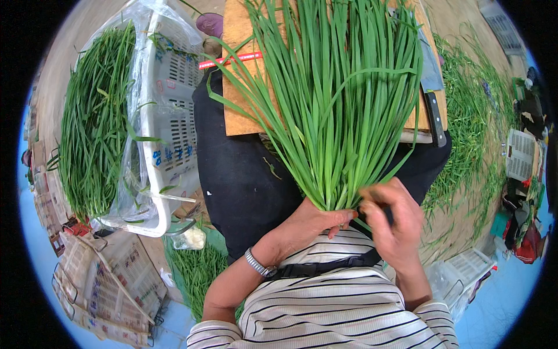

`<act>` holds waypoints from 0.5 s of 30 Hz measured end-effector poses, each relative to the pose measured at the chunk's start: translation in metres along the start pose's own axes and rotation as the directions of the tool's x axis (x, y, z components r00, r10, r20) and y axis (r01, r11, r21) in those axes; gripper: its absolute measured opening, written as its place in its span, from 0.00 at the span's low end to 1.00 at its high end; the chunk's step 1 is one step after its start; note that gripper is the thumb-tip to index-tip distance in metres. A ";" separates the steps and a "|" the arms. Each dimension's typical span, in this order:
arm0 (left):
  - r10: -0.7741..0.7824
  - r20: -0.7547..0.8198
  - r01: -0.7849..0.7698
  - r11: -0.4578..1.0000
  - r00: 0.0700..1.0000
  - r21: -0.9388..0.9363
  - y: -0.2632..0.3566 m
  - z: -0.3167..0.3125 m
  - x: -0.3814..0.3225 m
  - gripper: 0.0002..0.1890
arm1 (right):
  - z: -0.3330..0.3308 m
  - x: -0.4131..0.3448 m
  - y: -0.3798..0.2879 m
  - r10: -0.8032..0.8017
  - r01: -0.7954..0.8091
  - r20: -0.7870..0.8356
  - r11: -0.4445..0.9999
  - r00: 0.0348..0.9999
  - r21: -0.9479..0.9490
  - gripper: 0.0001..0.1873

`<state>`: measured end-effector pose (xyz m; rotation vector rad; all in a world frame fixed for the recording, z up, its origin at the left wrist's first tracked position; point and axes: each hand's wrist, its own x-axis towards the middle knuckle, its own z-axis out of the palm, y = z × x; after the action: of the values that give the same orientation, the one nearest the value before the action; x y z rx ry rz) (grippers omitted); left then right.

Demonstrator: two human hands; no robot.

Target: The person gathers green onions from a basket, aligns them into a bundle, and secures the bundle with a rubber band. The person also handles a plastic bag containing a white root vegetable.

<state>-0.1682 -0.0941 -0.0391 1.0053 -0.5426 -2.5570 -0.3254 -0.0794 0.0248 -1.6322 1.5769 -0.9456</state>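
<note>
A thick bunch of garlic chives (335,113) fans out across a wooden board (244,109) over my lap. My left hand (307,220) is closed around the pale stem ends, with the thumb across them. Just right of those ends is my right hand (394,218), its fingers bent and blurred by motion. Whether it pinches a leaf there, I cannot tell. A wide-bladed knife (431,78) with a black riveted handle lies along the board's right edge, its blade partly under the leaves. Beneath the chives, a red printed strip (231,60) sticks out to the left.
On the left stands a white plastic crate (159,187) lined with clear film, full of chives (98,126). More chives (196,270) lie on green sheeting near my left elbow. Loose trimmings (468,126) cover the ground at right. Stacked crates (109,279) stand at lower left.
</note>
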 end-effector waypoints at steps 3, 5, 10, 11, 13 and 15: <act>0.022 -0.048 -0.022 1.000 0.999 0.009 0.001 0.004 -0.001 0.08 | 0.011 0.025 0.002 -0.162 0.189 0.102 0.893 0.982 -0.409 0.21; 0.028 -0.049 -0.027 0.999 0.998 0.034 0.001 0.002 -0.001 0.08 | 0.012 0.029 0.010 -0.214 0.258 0.145 0.827 0.966 -0.499 0.16; -0.003 -0.016 0.004 0.999 1.000 0.049 0.003 0.000 -0.002 0.09 | 0.003 0.022 0.010 -0.144 0.207 0.182 0.894 0.973 -0.397 0.08; -0.007 -0.012 0.007 1.000 1.000 0.025 0.002 0.000 -0.003 0.09 | 0.001 0.019 0.007 -0.102 0.162 0.182 0.921 0.978 -0.354 0.07; -0.010 -0.021 0.010 1.000 1.000 0.002 0.001 0.000 -0.004 0.09 | -0.011 0.009 -0.002 0.005 0.008 0.302 0.999 0.953 -0.041 0.07; -0.003 -0.051 0.003 1.000 0.999 0.000 -0.001 0.002 -0.003 0.08 | -0.023 -0.003 -0.015 -0.003 -0.137 0.432 0.947 0.902 0.292 0.07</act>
<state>-0.1679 -0.0916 -0.0368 1.0684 -0.5277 -2.5266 -0.3372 -0.0756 0.0488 -1.4260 1.1092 -0.6966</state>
